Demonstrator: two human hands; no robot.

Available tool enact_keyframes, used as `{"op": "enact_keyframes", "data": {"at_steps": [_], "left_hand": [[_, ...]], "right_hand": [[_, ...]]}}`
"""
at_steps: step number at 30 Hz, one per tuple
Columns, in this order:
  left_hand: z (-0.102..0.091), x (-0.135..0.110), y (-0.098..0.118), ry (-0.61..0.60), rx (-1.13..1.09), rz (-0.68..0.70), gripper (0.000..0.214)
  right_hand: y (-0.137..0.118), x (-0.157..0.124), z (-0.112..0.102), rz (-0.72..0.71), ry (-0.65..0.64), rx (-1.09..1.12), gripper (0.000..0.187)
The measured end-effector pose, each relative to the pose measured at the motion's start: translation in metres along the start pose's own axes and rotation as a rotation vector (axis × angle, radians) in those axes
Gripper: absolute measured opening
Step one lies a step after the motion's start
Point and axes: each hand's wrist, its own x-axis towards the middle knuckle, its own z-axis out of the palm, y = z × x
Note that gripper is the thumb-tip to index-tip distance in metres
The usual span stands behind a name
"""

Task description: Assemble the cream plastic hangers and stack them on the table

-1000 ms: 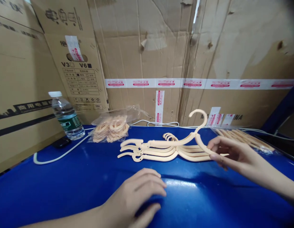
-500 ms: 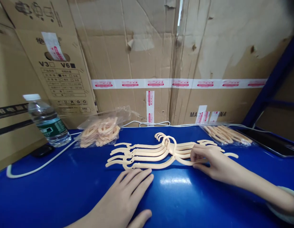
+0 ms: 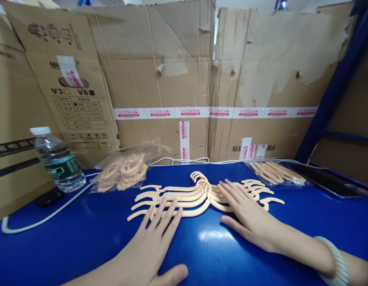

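Several cream plastic hangers [image 3: 198, 194] lie overlapped in a flat row on the blue table [image 3: 82, 242], hooks pointing to the back. My left hand [image 3: 155, 238] rests flat and open, its fingertips on the left arms of the hangers. My right hand [image 3: 246, 216] lies flat and open on the right arms of the hangers. Neither hand grips anything. A pale bracelet [image 3: 335, 266] is on my right wrist.
A water bottle [image 3: 58, 161] stands at the back left beside a dark phone [image 3: 49, 196] and a white cable [image 3: 43, 218]. A clear bag of cream rings [image 3: 122, 171] and a bag of cream sticks [image 3: 276, 171] lie at the back. Cardboard boxes [image 3: 172, 79] wall the table.
My right hand laid the lifted hanger down on the pile and let it go. Both hands now lie flat on the hangers; the left moved forward onto them.
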Motion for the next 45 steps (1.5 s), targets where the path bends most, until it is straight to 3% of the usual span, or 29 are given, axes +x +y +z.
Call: {"op": "enact_keyframes", "data": {"at_steps": [5,9,12,23,32,36,41,45], "left_hand": [[0.003,0.011,-0.011,-0.023,0.041,0.004,0.082],[-0.006,0.032,-0.030,-0.193,-0.016,0.069,0.080],[-0.012,0.048,-0.042,-0.244,-0.027,0.053,0.080],[-0.017,0.077,-0.062,-0.299,0.019,0.044,0.087],[-0.012,0.075,-0.059,-0.271,0.108,0.029,0.089],[-0.015,0.060,-0.047,-0.216,0.070,0.094,0.083],[-0.011,0.028,-0.026,-0.094,-0.064,0.155,0.062],[-0.008,0.018,-0.023,-0.061,-0.188,0.162,0.055]], "right_hand": [[0.007,0.014,0.007,-0.006,-0.185,-0.075,0.071],[0.016,0.033,0.009,0.005,-0.193,-0.105,0.068],[0.024,0.048,0.013,0.018,-0.178,-0.112,0.066],[0.039,0.083,0.023,0.025,-0.165,-0.125,0.068],[0.034,0.077,0.021,0.087,-0.094,-0.135,0.066],[0.029,0.062,0.012,0.086,-0.009,-0.199,0.065],[0.026,0.031,-0.003,-0.035,0.115,-0.121,0.037],[0.033,0.017,-0.003,-0.021,0.206,0.022,0.009]]}}
